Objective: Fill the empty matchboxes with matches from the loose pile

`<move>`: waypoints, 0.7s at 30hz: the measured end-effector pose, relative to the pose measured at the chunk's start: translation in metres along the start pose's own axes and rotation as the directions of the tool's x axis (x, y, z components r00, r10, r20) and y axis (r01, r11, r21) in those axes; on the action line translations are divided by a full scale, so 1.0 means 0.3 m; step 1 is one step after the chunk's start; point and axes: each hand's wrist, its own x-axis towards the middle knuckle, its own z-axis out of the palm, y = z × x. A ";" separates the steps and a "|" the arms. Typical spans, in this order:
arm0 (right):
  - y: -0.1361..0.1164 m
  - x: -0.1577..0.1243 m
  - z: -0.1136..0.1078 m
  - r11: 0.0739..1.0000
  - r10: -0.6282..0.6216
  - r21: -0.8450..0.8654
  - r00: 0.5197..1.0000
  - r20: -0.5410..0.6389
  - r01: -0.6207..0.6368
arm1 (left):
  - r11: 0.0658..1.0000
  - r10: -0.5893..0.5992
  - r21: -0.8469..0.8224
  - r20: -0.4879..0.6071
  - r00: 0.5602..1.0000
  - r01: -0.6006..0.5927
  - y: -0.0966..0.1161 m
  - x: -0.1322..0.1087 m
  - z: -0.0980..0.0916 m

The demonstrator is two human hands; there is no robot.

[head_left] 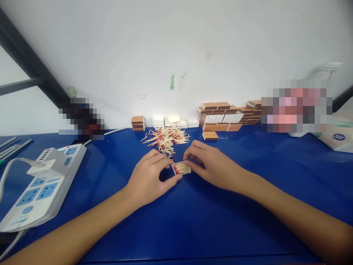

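Note:
A small white matchbox tray (pixel 181 173) filled with red-tipped matches (pixel 182 168) sits low over the blue table, between my two hands. My left hand (pixel 151 173) grips its left end, thumb along the near edge and index finger at the far corner. My right hand (pixel 211 162) curls at the other end, its thumb on the tray's far right rim and its fingers bent beside it. Just beyond lies a heap of loose matches (pixel 167 139), heads pointing various ways. Behind the heap stand several white empty-looking trays (pixel 176 121), partly hidden by it.
Brown matchbox sleeves (pixel 138 123) are stacked at the back left. More matchboxes (pixel 220 117) form a wall at the back right, with one matchbox (pixel 210 135) in front. A white power strip (pixel 55 184) with a cable lies left; a white packet (pixel 338 132) is far right.

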 end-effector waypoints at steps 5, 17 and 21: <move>-0.006 0.004 0.003 1.000 0.004 -0.001 1.000 -0.014 -0.004 | 1.000 0.008 -0.004 -0.008 1.000 -0.008 0.000 0.000 -0.002; -0.005 0.003 0.004 1.000 -0.004 -0.005 1.000 -0.010 0.004 | 1.000 0.014 -0.012 -0.019 1.000 -0.014 0.004 0.002 -0.005; 0.001 0.010 -0.001 1.000 0.001 -0.018 0.993 -0.119 -0.003 | 0.999 0.001 -0.033 -0.055 0.998 -0.002 -0.002 0.003 -0.004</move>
